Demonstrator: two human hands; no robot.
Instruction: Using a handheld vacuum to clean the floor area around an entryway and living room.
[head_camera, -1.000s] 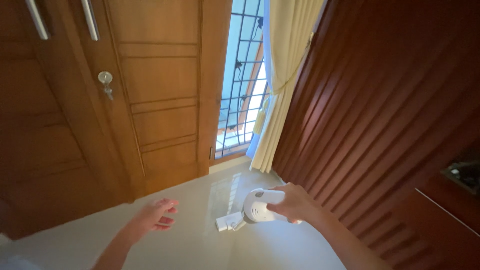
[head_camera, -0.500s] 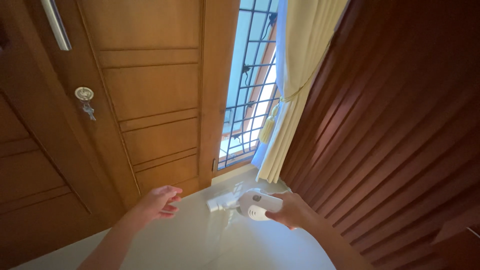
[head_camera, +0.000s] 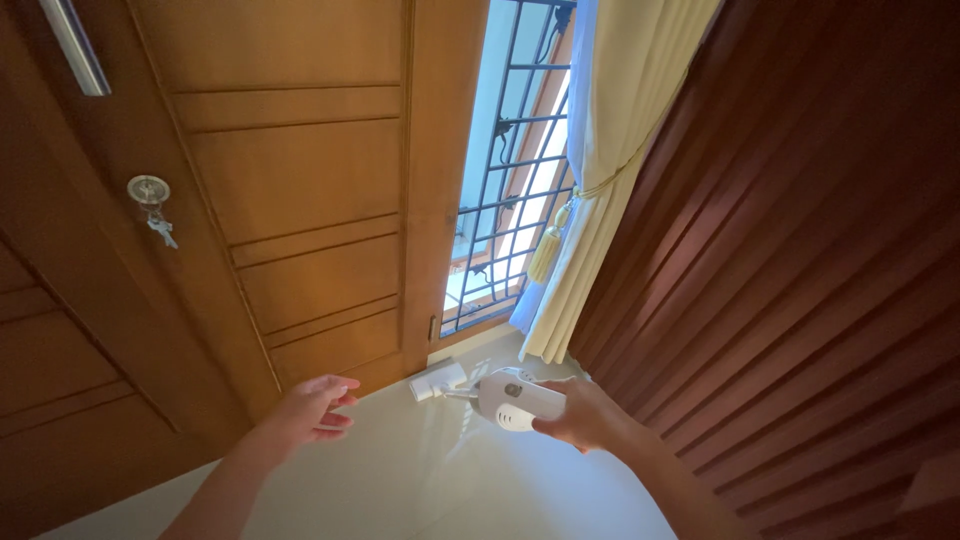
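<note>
My right hand (head_camera: 585, 412) grips the handle of a white stick vacuum (head_camera: 515, 398). Its tube runs away from me to a white floor head (head_camera: 438, 380), which lies on the glossy cream floor (head_camera: 440, 480) close to the foot of the wooden door frame. My left hand (head_camera: 312, 405) hovers over the floor to the left of the vacuum, holding nothing, its fingers loosely apart and pointing right.
A panelled wooden door (head_camera: 280, 190) with a key in its lock (head_camera: 150, 195) fills the left. Beside it is a barred window (head_camera: 510, 170) and a tied cream curtain (head_camera: 600, 180). A dark ribbed wooden wall (head_camera: 800, 250) closes the right side.
The vacuum head has slid forward across the floor toward the door frame and window. My right hand followed it; my left hand stayed about where it was.
</note>
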